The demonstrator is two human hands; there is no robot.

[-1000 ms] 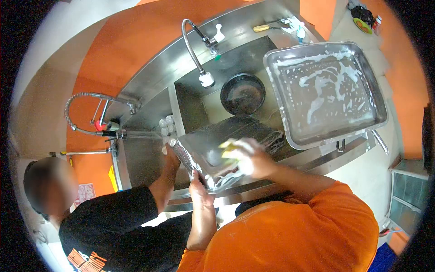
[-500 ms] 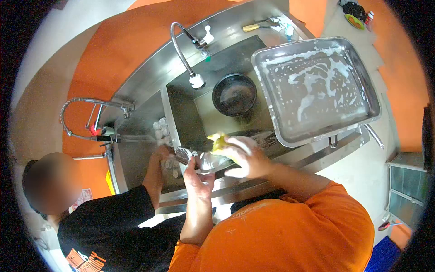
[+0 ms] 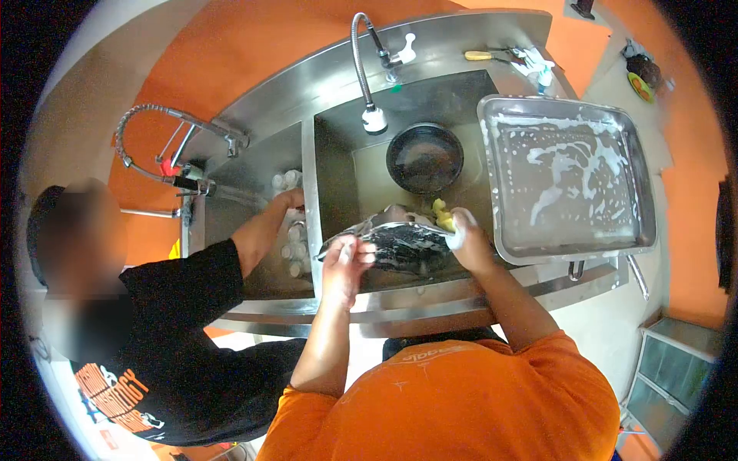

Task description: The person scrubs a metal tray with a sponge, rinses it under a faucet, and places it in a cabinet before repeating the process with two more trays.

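Observation:
My left hand [image 3: 347, 269] grips the near left edge of a soapy metal pan [image 3: 411, 247], which is tilted so that its blackened, suds-streaked outer side faces me. My right hand [image 3: 467, 240], with foam on the fingers, is closed on a yellow sponge [image 3: 443, 215] at the pan's right rim. Most of the pan's inside is turned away from view. Beyond it, a round black pan [image 3: 424, 158] sits in the cloudy water of the sink basin [image 3: 338, 138].
A large rectangular tray [image 3: 492, 184] streaked with suds stands on the right. A flexible faucet [image 3: 374, 119] hangs over the basin. On the left, a co-worker's hand [image 3: 292, 200] reaches among several pale cups or jars [image 3: 294, 253] in the second basin [image 3: 261, 269].
The pan has tipped up to show its dark outer side. My right hand and the sponge have moved right to its rim. The view has shifted, and the co-worker's hand is farther back.

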